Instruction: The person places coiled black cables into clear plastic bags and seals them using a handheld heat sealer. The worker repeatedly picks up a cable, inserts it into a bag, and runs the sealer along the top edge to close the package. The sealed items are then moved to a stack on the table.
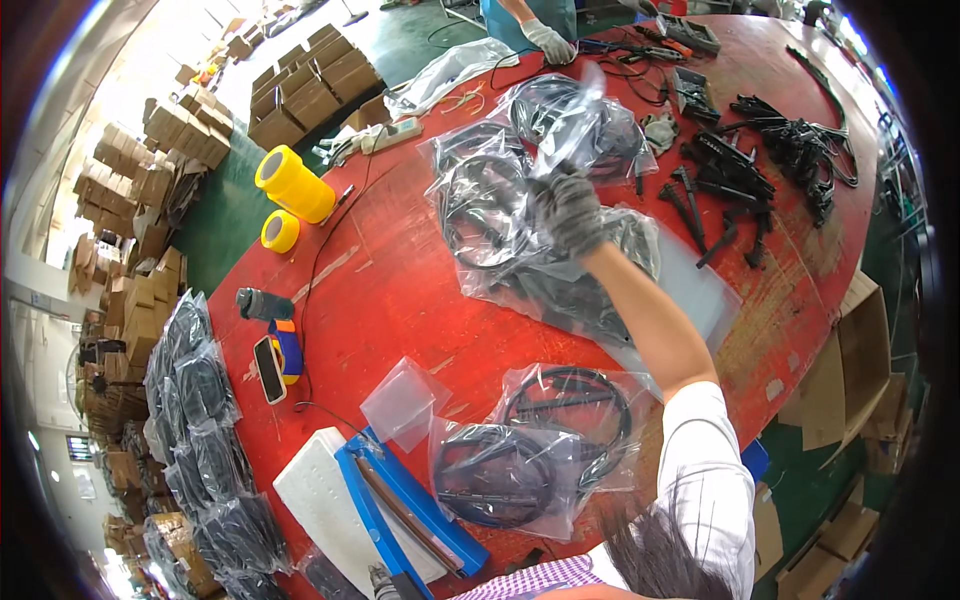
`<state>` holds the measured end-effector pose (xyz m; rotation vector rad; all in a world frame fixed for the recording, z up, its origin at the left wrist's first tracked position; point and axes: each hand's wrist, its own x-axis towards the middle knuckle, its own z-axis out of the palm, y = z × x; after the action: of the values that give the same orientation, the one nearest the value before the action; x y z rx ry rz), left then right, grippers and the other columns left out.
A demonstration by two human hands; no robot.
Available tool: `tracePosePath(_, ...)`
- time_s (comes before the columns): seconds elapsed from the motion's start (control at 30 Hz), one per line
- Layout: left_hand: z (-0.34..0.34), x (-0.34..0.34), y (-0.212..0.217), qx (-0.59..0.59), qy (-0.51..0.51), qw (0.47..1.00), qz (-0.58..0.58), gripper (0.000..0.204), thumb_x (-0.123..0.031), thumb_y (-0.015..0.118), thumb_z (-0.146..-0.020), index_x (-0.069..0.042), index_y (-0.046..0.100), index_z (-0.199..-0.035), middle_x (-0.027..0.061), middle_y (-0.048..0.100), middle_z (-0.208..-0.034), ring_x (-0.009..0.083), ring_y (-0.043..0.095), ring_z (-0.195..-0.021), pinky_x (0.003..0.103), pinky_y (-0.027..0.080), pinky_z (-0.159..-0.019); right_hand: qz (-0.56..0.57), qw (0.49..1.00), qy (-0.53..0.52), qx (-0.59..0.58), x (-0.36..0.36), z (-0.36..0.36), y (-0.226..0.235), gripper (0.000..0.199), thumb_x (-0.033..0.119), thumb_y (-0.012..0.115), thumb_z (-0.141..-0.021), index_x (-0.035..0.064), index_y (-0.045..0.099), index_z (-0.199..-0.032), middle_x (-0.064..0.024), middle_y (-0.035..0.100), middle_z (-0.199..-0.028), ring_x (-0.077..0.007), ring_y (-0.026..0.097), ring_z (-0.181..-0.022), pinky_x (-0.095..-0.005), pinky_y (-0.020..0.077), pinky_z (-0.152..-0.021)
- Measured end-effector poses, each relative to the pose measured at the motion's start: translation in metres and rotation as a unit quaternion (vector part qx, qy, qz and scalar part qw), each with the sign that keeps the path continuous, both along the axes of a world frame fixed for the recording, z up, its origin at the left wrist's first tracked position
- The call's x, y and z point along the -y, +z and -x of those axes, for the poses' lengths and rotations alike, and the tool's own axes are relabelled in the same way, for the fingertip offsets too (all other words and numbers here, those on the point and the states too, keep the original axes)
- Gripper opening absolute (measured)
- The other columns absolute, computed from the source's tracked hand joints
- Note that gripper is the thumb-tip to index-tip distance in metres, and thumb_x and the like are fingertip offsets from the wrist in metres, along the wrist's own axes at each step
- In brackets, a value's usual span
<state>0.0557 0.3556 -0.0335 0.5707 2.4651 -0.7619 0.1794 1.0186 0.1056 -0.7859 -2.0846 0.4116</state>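
My right hand [572,215], in a grey glove, reaches across the red table and is closed on a clear plastic bag [565,130] at the pile of bagged black cables [485,205]. At the lower edge only a little of my gloved left hand [381,580] shows, beside the black end of a blue bag sealer [430,510]; its grip is hidden. The sealer rests by a white foam block [315,480]. Two bagged coils of black cable [495,475] lie right of the sealer, and an unfilled clear bag [405,402] lies just behind it.
Yellow tape rolls [295,185], a dark bottle [265,304] and a phone [269,368] on a stand line the left side. Bagged goods [205,400] are stacked beyond that edge. Loose black parts [730,170] cover the far right. Across the table is a co-worker's gloved hand [548,42].
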Motion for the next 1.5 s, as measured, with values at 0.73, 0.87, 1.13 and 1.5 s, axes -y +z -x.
tracePosePath(0.73, -0.019, 0.132, -0.012, 0.026, 0.148, 0.975, -0.162, 0.043, -0.009, 0.016, -0.087, -0.002, 0.018, -0.129, 0.0092, 0.02, -0.134, 0.0182, 0.018, -0.123, 0.026, 0.012, -0.102, 0.411, 0.782, 0.396, -0.25, 0.297, -0.085, 0.119, 0.011, 0.012, 0.056, -0.077, 0.004, 0.057, -0.084, -0.0076, 0.048, -0.086, -0.0131, 0.051, -0.068, -0.0268, 0.0445, -0.06)
tracePosePath(0.87, -0.02, 0.142, -0.03, 0.038, 0.183, 0.96, -0.207, 0.042, -0.008, 0.015, -0.087, -0.002, 0.018, -0.129, 0.0089, 0.02, -0.134, 0.0177, 0.018, -0.123, 0.025, 0.012, -0.102, 0.47, 0.767, 0.366, -0.238, 0.3, -0.096, 0.104, 0.015, 0.014, 0.053, -0.077, 0.0057, 0.056, -0.088, -0.0034, 0.052, -0.069, -0.0201, 0.051, -0.072, -0.0329, 0.0402, -0.072)
tracePosePath(1.13, -0.02, 0.166, -0.047, 0.051, 0.233, 0.934, -0.266, 0.042, -0.006, 0.015, -0.087, -0.002, 0.018, -0.129, 0.0083, 0.021, -0.134, 0.0167, 0.017, -0.123, 0.023, 0.012, -0.102, 0.265, 0.816, 0.395, 0.327, 0.317, -0.154, -0.029, 0.022, 0.028, 0.05, -0.076, 0.0073, 0.057, -0.081, -0.0114, 0.057, -0.077, -0.0301, 0.052, -0.073, -0.0399, 0.0422, -0.068)
tracePosePath(1.5, -0.026, 0.222, -0.082, 0.047, 0.01, 0.956, -0.29, 0.046, -0.012, 0.024, -0.085, 0.001, 0.016, -0.129, 0.0094, 0.019, -0.135, 0.019, 0.014, -0.125, 0.027, 0.008, -0.104, 0.828, 0.551, 0.032, -0.098, 0.129, 0.029, -0.134, 0.047, 0.037, 0.056, -0.076, 0.0005, 0.042, -0.103, -0.0134, 0.048, -0.082, -0.0241, 0.052, -0.063, -0.035, 0.0509, -0.055)
